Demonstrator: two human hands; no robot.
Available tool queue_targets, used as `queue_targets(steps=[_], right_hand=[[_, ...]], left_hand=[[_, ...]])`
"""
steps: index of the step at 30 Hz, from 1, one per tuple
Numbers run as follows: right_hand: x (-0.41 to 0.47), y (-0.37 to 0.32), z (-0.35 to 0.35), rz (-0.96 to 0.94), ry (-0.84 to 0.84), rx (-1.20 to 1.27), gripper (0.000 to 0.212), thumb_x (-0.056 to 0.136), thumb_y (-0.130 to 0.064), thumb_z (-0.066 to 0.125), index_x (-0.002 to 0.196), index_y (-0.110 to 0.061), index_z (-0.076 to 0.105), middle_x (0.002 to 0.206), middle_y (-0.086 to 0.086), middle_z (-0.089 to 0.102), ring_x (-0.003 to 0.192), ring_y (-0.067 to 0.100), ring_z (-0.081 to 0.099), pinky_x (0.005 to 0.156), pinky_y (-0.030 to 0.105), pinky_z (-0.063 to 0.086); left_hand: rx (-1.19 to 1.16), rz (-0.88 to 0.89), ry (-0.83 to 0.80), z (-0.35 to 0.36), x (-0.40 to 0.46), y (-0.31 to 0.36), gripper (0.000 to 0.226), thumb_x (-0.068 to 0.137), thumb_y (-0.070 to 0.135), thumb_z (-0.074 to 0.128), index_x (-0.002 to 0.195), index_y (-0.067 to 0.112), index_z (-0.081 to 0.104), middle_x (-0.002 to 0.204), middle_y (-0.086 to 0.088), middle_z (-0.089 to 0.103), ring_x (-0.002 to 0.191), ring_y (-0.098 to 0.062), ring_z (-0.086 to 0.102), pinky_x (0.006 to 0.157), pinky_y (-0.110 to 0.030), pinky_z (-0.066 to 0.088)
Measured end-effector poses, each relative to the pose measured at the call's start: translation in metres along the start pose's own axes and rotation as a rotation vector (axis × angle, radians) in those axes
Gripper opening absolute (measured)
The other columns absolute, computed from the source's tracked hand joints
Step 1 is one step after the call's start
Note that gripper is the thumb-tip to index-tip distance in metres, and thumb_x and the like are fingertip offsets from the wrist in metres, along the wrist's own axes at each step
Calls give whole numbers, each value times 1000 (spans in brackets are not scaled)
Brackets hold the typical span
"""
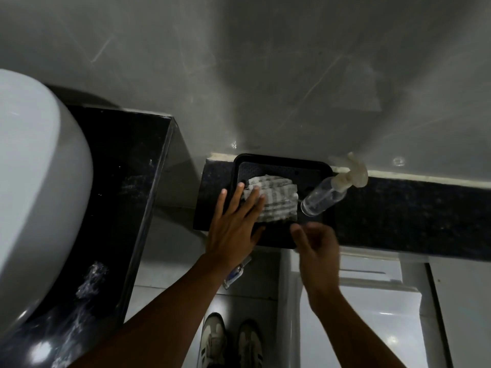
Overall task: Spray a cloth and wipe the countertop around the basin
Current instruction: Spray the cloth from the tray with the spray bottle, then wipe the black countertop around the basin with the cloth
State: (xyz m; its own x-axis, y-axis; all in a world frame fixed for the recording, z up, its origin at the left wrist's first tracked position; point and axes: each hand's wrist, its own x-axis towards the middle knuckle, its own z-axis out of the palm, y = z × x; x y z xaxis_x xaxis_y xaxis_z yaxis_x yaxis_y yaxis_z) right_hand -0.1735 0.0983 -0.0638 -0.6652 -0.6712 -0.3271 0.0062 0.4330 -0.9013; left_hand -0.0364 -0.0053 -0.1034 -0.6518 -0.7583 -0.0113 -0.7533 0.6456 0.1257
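Note:
A folded white-and-grey patterned cloth (277,199) lies in a black tray (313,170) on a dark ledge. A clear spray bottle (322,199) with a whitish trigger head leans over the tray's right side. My left hand (235,221) is spread flat, fingertips resting on the cloth's left edge. My right hand (314,244) hovers at the tray's near edge, fingers loosely curled and blurred, holding nothing. The white basin (39,181) sits on the black countertop (125,166) at the left.
A grey wall rises behind the ledge (411,211). Wet streaks shine on the countertop near the basin. Below are pale floor tiles, my two shoes (231,343) and a white cabinet (372,301) at the right.

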Motion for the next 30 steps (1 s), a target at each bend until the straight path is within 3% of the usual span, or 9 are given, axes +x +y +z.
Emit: queue_targets(steps=[4, 8, 11, 14, 16, 19, 24, 27, 30], right_hand=[[16, -24, 38, 324, -78, 166, 49, 87, -32, 70, 127, -9, 52, 117, 9, 66, 101, 19, 65, 78, 30, 55], [22, -51, 46, 563, 0, 421, 44, 85, -30, 74, 117, -5, 58, 112, 13, 67, 89, 21, 66, 65, 27, 52], [11, -62, 44, 530, -178, 517, 31, 86, -24, 71, 111, -8, 64, 111, 13, 71, 93, 25, 69, 81, 37, 56], [-17, -73, 52, 412, -248, 479, 41, 86, -22, 70, 126, -16, 59, 117, 11, 70, 105, 27, 68, 93, 46, 54], [-38, -82, 60, 323, -250, 461, 35, 91, -22, 64, 126, -17, 60, 118, 11, 69, 107, 26, 67, 96, 47, 53], [-67, -104, 78, 99, -327, 373, 24, 97, -27, 58, 118, -19, 65, 110, 5, 73, 98, 13, 71, 85, 31, 57], [-110, -120, 135, -813, -471, -350, 53, 95, -29, 56, 145, -16, 44, 153, 6, 42, 141, 18, 38, 108, 34, 32], [-140, -93, 168, -901, -575, -709, 75, 94, -47, 45, 153, -9, 19, 164, 7, 14, 151, 19, 6, 118, 39, 8], [-154, -77, 182, -873, -478, -795, 81, 91, -51, 38, 153, -4, 15, 163, 12, 14, 151, 22, 2, 120, 42, 2]], left_hand=[[-20, -29, 67, -14, 5, 3, 57, 88, 36, 69, 140, 21, 49, 148, -3, 50, 143, -35, 36, 116, -59, 10], [-334, -177, 99, -25, 1, 13, 47, 99, 44, 35, 133, 21, 57, 141, -3, 58, 146, -31, 30, 121, -53, 3], [-638, -278, 100, -35, -21, 25, 59, 97, 55, 24, 136, 21, 54, 149, -11, 47, 144, -30, 33, 119, -45, 19], [-879, -348, 85, -55, -53, 30, 54, 96, 49, 37, 140, 20, 48, 155, 2, 27, 142, -20, 35, 115, -39, 38], [-932, -306, 63, -80, -73, 29, 48, 100, 29, 47, 146, 16, 40, 156, 7, 21, 148, -10, 22, 119, -37, 32], [-736, -184, 190, -131, -116, 13, 51, 98, 11, 52, 146, 10, 38, 158, -1, 32, 149, -8, 21, 120, -35, 30], [-270, -218, 548, -226, -204, -62, 41, 95, 23, 50, 136, 16, 54, 148, 2, 50, 141, -17, 40, 113, -34, 36], [-48, -487, 212, -254, -243, -121, 69, 93, 55, 34, 150, 17, 31, 163, -3, 22, 152, -21, 13, 114, -48, 30], [15, -559, -38, -249, -271, -158, 85, 85, 71, 8, 155, 24, 14, 165, 2, -4, 150, -15, -14, 123, -47, 8]])
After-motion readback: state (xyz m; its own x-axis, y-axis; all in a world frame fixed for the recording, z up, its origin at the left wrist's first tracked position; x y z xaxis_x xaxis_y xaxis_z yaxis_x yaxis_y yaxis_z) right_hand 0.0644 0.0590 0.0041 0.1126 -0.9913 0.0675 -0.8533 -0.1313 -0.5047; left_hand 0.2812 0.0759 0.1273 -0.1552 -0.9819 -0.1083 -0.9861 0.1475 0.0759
